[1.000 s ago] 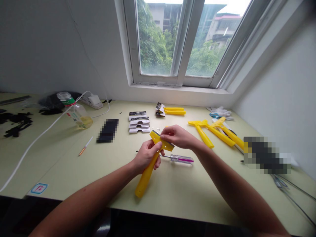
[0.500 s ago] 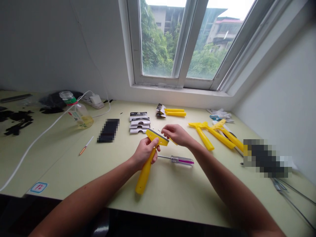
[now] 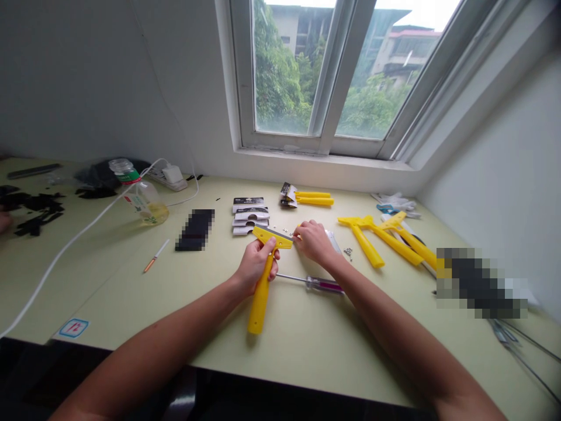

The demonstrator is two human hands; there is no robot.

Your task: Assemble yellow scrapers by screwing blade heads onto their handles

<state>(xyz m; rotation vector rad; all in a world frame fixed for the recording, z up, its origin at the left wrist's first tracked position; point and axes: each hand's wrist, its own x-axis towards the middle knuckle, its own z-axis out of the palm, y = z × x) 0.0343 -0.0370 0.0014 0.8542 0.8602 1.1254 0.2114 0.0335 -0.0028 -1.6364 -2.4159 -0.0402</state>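
Note:
My left hand (image 3: 258, 260) is wrapped round the neck of a yellow scraper (image 3: 259, 304), thumb on its wide head, which has a dark strip along its far edge. The handle points down towards me. By the right end of that head is my right hand (image 3: 313, 241), its fingers bent and pressed together; whatever they pinch is too small or hidden to make out. Small screws (image 3: 284, 230) lie just beyond the scraper head, and more loose screws (image 3: 348, 253) are right of my right hand. A screwdriver (image 3: 322, 285) with a clear and purple handle lies below it, partly behind my forearm.
More yellow scrapers (image 3: 368, 245) lie to the right, near white gloves (image 3: 397, 204). Card packages (image 3: 249, 216) and packaged yellow handles (image 3: 315, 199) are at the back. Left are a bottle (image 3: 142, 202), a white cable (image 3: 65, 251) and part of another person's hand (image 3: 4, 219).
My right hand has dropped and turned lower beside the scraper head's right end, uncovering the loose screws. The scraper has tilted more upright and shifted slightly left at its head.

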